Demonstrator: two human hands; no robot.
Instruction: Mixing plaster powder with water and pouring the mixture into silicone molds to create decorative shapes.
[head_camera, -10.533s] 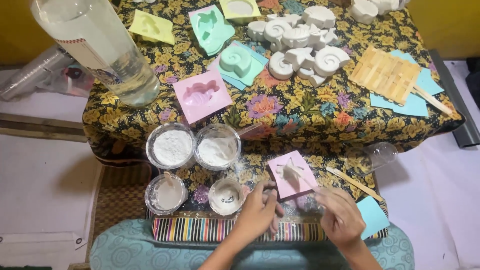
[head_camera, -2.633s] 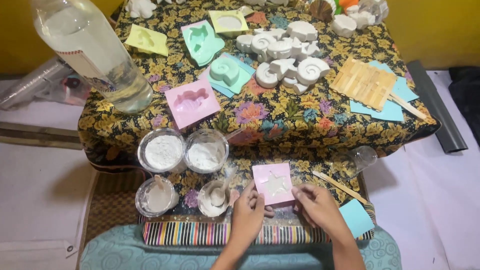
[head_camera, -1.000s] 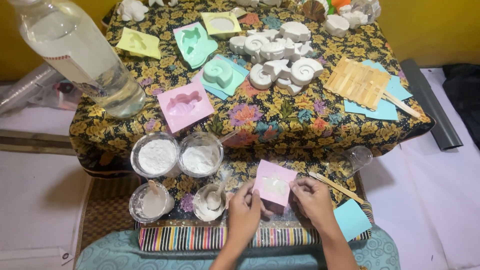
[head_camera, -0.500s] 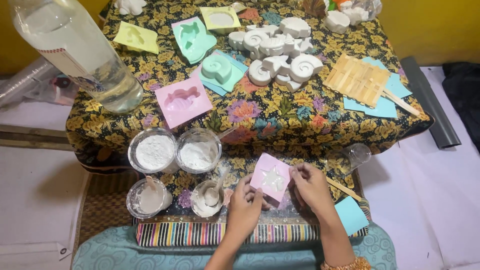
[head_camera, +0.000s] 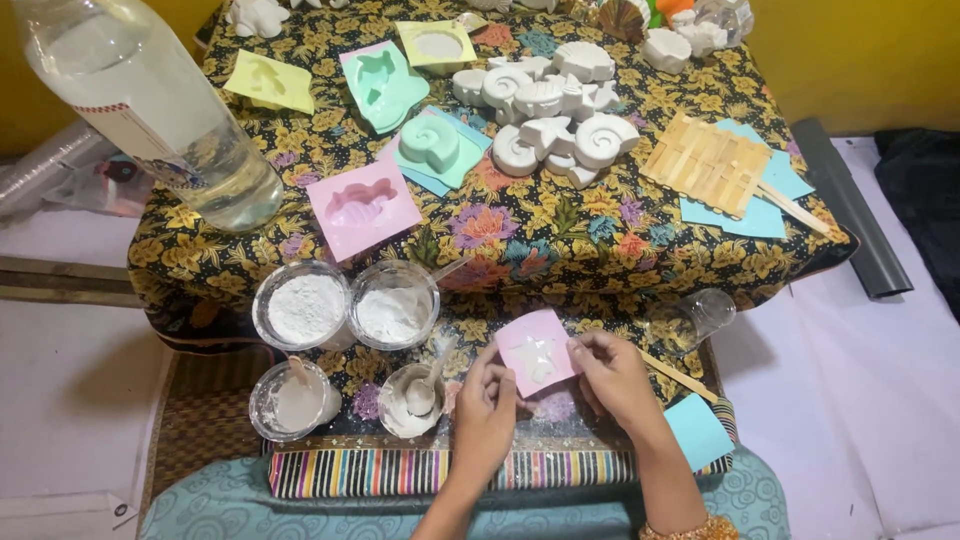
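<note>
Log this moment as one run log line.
left hand: holds pink mould | right hand: holds same mould | mould: white star-shaped filling | nearby: cup with spoon, two powder bowls

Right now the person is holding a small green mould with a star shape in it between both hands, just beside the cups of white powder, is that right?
Not quite: the mould is pink, not green, as the head view shows. The rest holds: it has a star shape in it, the left hand and right hand hold it between them, and the cups of white powder stand just beside.
</note>
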